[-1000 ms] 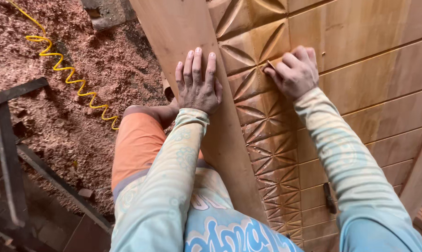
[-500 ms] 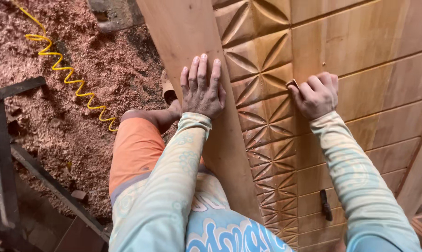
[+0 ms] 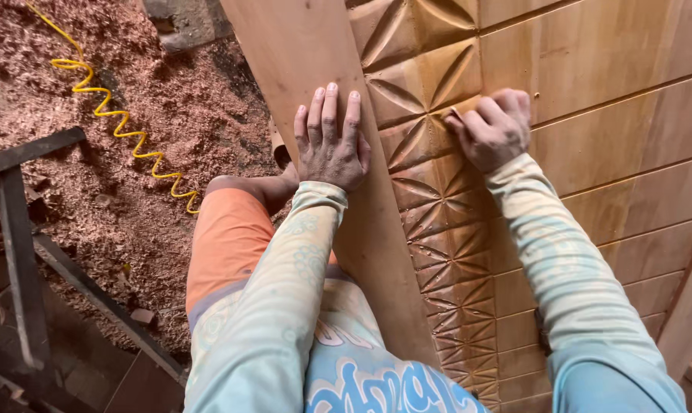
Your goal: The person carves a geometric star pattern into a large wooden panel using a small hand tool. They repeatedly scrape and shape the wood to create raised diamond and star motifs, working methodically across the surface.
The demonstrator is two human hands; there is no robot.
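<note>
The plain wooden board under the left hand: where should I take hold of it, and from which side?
Probably the plain board by its left long edge, from the sawdust floor side. That edge is bare; its right edge lies against the carved panel. The left hand lies flat on its face; the right hand is curled on the carving.
</note>
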